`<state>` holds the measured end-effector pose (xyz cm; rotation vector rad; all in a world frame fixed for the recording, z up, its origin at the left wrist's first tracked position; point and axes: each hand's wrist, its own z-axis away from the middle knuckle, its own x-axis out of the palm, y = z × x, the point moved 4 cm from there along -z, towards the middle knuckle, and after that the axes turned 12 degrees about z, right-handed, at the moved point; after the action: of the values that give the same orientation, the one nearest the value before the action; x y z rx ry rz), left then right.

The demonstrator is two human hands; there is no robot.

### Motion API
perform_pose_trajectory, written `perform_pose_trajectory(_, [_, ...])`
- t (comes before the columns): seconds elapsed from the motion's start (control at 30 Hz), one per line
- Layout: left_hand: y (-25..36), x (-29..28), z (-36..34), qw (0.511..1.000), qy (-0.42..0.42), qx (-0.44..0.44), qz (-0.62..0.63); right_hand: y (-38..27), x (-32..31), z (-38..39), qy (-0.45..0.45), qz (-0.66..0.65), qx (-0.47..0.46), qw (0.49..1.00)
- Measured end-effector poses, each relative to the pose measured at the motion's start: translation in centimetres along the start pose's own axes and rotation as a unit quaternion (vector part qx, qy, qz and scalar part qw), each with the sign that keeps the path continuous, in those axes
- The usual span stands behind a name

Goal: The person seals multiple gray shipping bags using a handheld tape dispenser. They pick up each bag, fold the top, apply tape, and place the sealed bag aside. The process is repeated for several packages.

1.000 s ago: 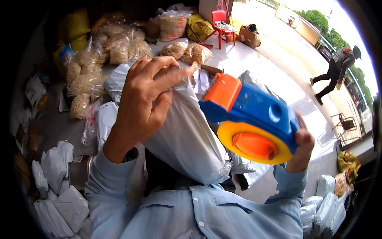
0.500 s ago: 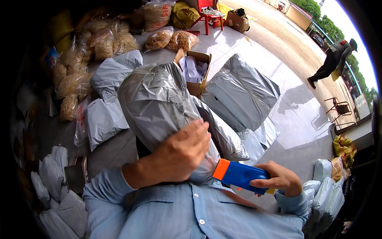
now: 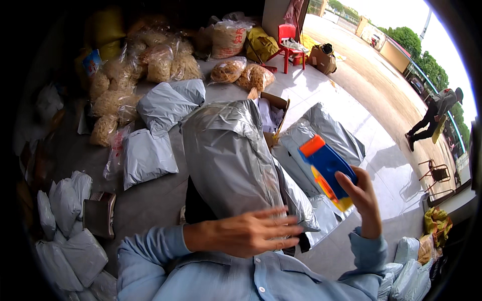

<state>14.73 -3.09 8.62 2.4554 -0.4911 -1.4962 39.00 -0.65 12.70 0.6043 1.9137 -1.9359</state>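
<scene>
A large grey plastic parcel (image 3: 228, 150) lies across my lap, its surface creased and shiny. Over its near end is my left hand (image 3: 251, 233), somewhat blurred, its fingers stretched out and apart with nothing gripped. Whether the palm touches the plastic I cannot tell. My right hand (image 3: 362, 198) grips a blue tape dispenser (image 3: 329, 163) with an orange tip and yellow lower part, raised to the right of the parcel. Behind the dispenser, another big grey parcel (image 3: 334, 135) rests on the floor.
An open carton (image 3: 281, 108) with white papers stands beyond the parcel. Several grey mailing bags (image 3: 148, 155) lie on the left. Further off are clear bags of yellowish stuffing (image 3: 160, 62) and a red chair (image 3: 288, 42). At the right, a person (image 3: 439, 118) walks outside.
My right hand has lifted the tape dispenser up and away from the parcel's near end. My left hand has slid nearer to me, fingers now spread. The view has shifted.
</scene>
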Motion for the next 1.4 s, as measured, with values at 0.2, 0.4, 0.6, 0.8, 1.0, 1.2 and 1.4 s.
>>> perform_pose_trajectory(0.2, [-12.5,-1.2,14.6,0.489,0.649,-0.335,0.476,5.0,11.6,-10.6,0.149,-0.006,-0.127,0.981])
perform_pose_trajectory(0.4, [-18.4,4.4,18.2,0.432,0.632,-0.325,0.556,-1.8,17.1,-5.3,0.284,-0.013,-0.230,0.931])
perform_pose_trajectory(0.6, [-18.8,0.7,17.6,0.571,0.552,-0.371,0.481,-2.3,16.9,-1.2,0.201,0.006,-0.344,0.917])
perform_pose_trajectory(0.8, [-16.3,-6.6,12.8,0.707,0.573,-0.267,0.317,2.3,9.0,-0.7,0.057,-0.235,-0.201,0.949])
perform_pose_trajectory(1.0, [-8.5,-15.8,6.5,0.824,0.519,-0.179,0.143,-0.9,0.2,-7.4,-0.011,-0.361,-0.174,0.916])
perform_pose_trajectory(1.2, [-7.6,-16.7,-0.1,0.693,0.354,-0.277,0.564,-6.9,-0.1,-11.6,-0.142,-0.321,-0.196,0.916])
perform_pose_trajectory(1.4, [-8.9,-15.9,1.7,0.639,0.396,-0.242,0.614,-9.6,1.1,-11.4,-0.108,-0.175,-0.150,0.967])
